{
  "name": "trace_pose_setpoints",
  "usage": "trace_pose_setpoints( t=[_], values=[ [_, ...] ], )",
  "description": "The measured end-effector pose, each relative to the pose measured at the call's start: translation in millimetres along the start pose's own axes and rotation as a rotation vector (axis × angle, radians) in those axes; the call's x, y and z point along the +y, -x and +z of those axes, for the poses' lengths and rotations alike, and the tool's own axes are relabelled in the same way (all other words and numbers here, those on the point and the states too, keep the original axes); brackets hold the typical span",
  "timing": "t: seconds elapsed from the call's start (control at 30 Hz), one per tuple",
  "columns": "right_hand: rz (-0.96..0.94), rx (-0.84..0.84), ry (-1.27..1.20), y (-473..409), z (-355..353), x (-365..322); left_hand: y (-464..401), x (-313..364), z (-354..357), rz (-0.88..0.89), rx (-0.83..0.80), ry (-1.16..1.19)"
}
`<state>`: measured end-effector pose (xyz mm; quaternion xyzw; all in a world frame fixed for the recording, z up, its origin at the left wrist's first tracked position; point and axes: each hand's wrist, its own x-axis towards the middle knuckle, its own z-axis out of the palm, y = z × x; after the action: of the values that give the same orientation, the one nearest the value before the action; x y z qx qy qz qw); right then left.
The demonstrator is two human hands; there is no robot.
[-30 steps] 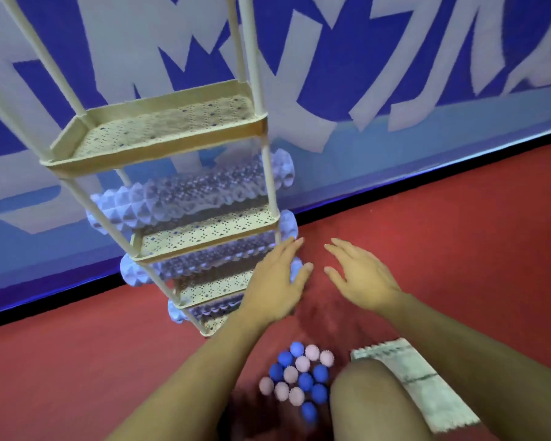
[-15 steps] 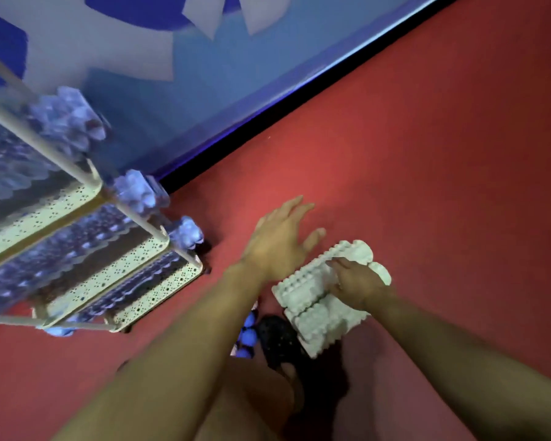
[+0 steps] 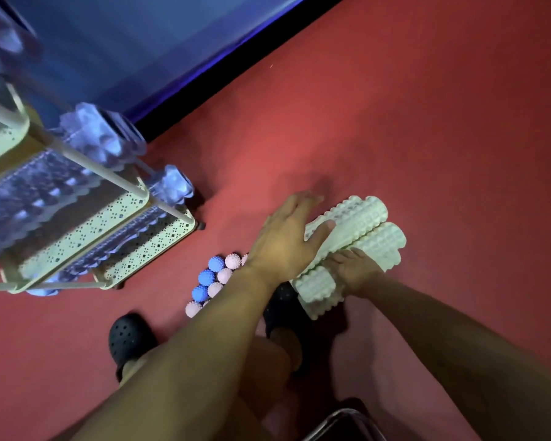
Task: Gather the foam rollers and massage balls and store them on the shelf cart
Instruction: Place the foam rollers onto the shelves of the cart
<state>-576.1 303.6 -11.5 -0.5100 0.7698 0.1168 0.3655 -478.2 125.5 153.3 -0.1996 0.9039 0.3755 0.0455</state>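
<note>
Right hand (image 3: 352, 272) gripping white foam rollers (image 3: 357, 240), left hand (image 3: 287, 240) flat on them, blue rollers (image 3: 99, 141) on shelf cart (image 3: 159, 237)

My left forearm (image 3: 223, 316) hid part of the massage balls (image 3: 215, 278). The shelf cart (image 3: 77, 224) ran off the left edge, its upper blue rollers (image 3: 0, 43) blurred.

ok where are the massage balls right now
In the head view the massage balls sit clustered on the red floor at lower centre, between the shelf cart and the white foam rollers, partly hidden under the left forearm.
</note>
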Motion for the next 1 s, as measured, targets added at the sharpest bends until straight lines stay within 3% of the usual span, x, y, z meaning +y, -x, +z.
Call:
trace_pose_setpoints(
  t=[0.3, 0.5, 0.73, 1.0],
  values=[
    [-0.043, 0.02, 0.124, -19.1, 18.8, 11.3, -7.1, -31.5, 0.2, -0.151, -0.037, 0.086],
    [-0.146, 0.16, 0.173, -15.6, 14.9, 19.8, -10.4, -31.9, 2.5, -0.199, -0.052, 0.155],
    [-0.146, 0.255, 0.021, 30.2, -28.8, 21.9, -7.4, -15.8, -6.9, -0.242, 0.004, 0.244],
    [-0.035, 0.617, -0.526, 94.2, -161.0, -33.6, 22.2, 27.2, -96.4, -0.185, 0.343, 0.413]
  ],
)
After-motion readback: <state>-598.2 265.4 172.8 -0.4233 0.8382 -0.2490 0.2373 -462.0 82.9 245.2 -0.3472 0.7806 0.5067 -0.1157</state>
